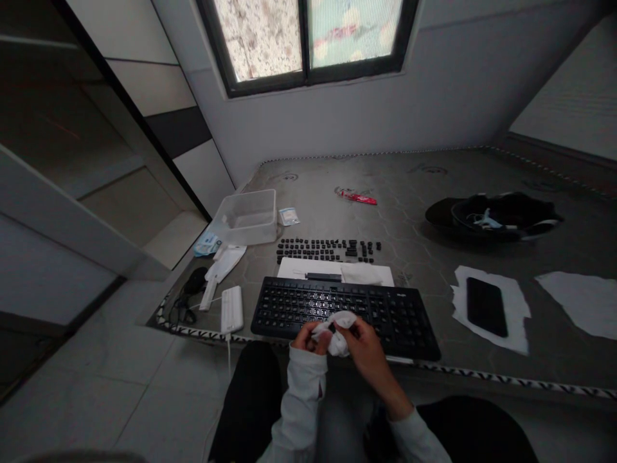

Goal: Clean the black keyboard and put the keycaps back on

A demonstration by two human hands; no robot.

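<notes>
Above the front edge of a black keyboard (337,302), my left hand (312,337) and my right hand (362,344) both grip a crumpled white cloth (343,318). Their fingers are bent around it close together. A small dark spot shows between them, too small to name. The keyboard lies across the mattress edge, its key positions looking like bare sockets. Behind it, many loose black keycaps (308,247) are set out in rows. A white board (289,265) between keycaps and keyboard bears a long black bar (322,277) and a folded white cloth (360,274).
To the left stand a clear plastic box (250,218), a small packet (289,216) and a white power strip (232,310) with its cord. A red item (359,197) lies farther back. On the right are a black phone (486,305) on paper and a black cap (496,218).
</notes>
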